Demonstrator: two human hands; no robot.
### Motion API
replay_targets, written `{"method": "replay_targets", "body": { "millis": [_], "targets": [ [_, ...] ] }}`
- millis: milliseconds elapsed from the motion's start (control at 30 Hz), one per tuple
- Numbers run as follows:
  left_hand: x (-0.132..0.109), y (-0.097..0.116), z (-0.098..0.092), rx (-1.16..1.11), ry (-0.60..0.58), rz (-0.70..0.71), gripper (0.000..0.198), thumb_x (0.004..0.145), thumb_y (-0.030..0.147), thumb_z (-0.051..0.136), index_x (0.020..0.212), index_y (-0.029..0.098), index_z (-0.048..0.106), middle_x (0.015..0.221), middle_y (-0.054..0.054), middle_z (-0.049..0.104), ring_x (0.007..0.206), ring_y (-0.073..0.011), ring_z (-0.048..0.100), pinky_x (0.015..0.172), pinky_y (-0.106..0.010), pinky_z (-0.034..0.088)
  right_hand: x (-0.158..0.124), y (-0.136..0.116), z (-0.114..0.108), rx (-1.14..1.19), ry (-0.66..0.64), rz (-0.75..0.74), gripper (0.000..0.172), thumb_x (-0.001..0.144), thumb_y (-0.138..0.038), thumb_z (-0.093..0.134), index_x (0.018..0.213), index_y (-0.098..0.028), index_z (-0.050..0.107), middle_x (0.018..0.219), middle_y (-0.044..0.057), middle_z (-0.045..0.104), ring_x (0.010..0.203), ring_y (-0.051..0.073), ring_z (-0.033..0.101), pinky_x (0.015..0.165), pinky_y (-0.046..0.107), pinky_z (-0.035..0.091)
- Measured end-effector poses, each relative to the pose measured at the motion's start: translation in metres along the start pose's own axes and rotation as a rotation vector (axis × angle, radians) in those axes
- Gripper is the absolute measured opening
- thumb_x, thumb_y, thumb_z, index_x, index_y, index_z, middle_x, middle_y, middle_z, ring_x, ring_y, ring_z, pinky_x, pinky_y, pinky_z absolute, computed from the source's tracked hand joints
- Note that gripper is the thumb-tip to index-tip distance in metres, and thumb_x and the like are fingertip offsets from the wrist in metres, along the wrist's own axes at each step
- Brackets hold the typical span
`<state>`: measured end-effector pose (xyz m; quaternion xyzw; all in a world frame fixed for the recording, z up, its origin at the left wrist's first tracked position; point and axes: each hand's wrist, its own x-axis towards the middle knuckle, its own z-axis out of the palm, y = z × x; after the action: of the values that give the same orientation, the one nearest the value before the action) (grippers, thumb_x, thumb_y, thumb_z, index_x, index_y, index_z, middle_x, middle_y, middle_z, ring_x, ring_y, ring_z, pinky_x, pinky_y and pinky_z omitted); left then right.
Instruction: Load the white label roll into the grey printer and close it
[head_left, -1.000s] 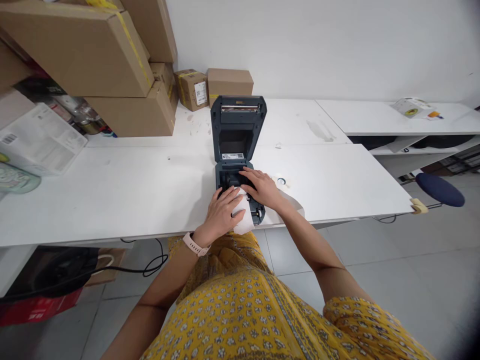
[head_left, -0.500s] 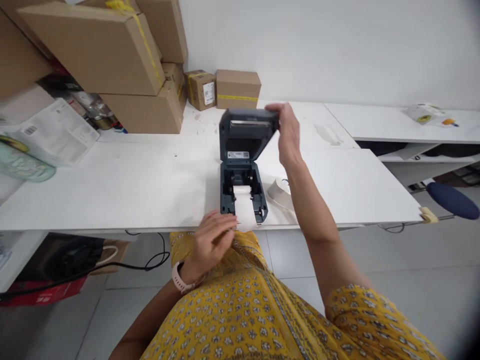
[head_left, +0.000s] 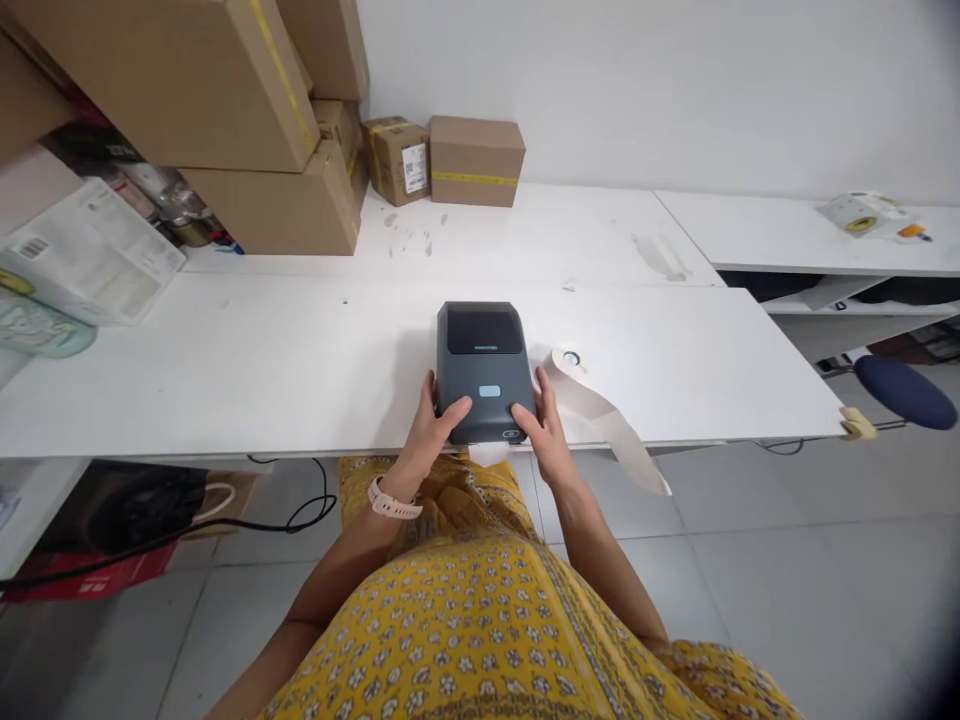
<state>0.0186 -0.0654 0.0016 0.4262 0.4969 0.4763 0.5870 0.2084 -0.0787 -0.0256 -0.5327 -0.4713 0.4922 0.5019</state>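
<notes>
A dark grey label printer (head_left: 486, 370) sits at the front edge of the white table, its lid closed. White label paper (head_left: 489, 455) sticks out from its front, over the table edge. My left hand (head_left: 433, 428) grips the printer's left side, thumb on top of the lid. On the opposite side, my right hand (head_left: 546, 430) holds it the same way, thumb on the front right corner. Just right of the printer lies a loose roll of paper strip (head_left: 592, 395), its tail hanging past the edge.
Cardboard boxes (head_left: 270, 210) are stacked at the back left, with two smaller boxes, one of them a plain carton (head_left: 477, 165), by the wall. A white package (head_left: 97, 255) and a pale green bottle (head_left: 45, 320) stand far left. A black cable (head_left: 225, 525) hangs below the table (head_left: 300, 380).
The printer's lid has swung down from raised to closed. My right hand came down from the lid's edge to the printer's right side; my left hand moved from the paper to its left side.
</notes>
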Motion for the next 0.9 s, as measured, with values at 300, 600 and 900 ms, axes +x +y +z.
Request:
{"method": "replay_targets", "body": {
  "millis": [300, 600, 900],
  "targets": [
    [0.008, -0.008, -0.003, 0.069, -0.016, 0.13, 0.069, 0.085, 0.048, 0.07, 0.146, 0.021, 0.047, 0.143, -0.013, 0.059, 0.131, -0.0306, 0.055, 0.112, -0.047, 0.044, 0.0, 0.005, 0.005, 0.003, 0.006, -0.037, 0.093, 0.087, -0.066, 0.062, 0.161, -0.029, 0.021, 0.167, 0.011, 0.033, 0.155, 0.032, 0.029, 0.123, 0.054, 0.035],
    [-0.066, -0.025, -0.008, 0.186, 0.06, -0.054, 0.043, 0.087, 0.059, 0.061, 0.081, 0.017, 0.071, 0.073, -0.003, 0.065, 0.067, -0.0146, 0.058, 0.063, -0.028, 0.046, -0.004, 0.013, -0.01, 0.003, -0.132, -0.074, 0.098, 0.091, -0.081, 0.034, 0.164, -0.029, -0.003, 0.17, 0.012, 0.024, 0.156, 0.028, 0.03, 0.126, 0.054, 0.029],
    [-0.047, -0.021, 0.043, -0.179, -0.174, -0.372, 0.044, 0.074, 0.053, 0.078, 0.094, 0.013, 0.077, 0.091, -0.011, 0.078, 0.072, -0.0163, 0.069, 0.058, -0.023, 0.046, -0.007, 0.013, -0.004, -0.051, -0.1, -0.074, 0.095, 0.092, -0.075, 0.044, 0.164, -0.027, 0.006, 0.169, 0.013, 0.027, 0.154, 0.029, 0.033, 0.127, 0.054, 0.026]
  ]
}}
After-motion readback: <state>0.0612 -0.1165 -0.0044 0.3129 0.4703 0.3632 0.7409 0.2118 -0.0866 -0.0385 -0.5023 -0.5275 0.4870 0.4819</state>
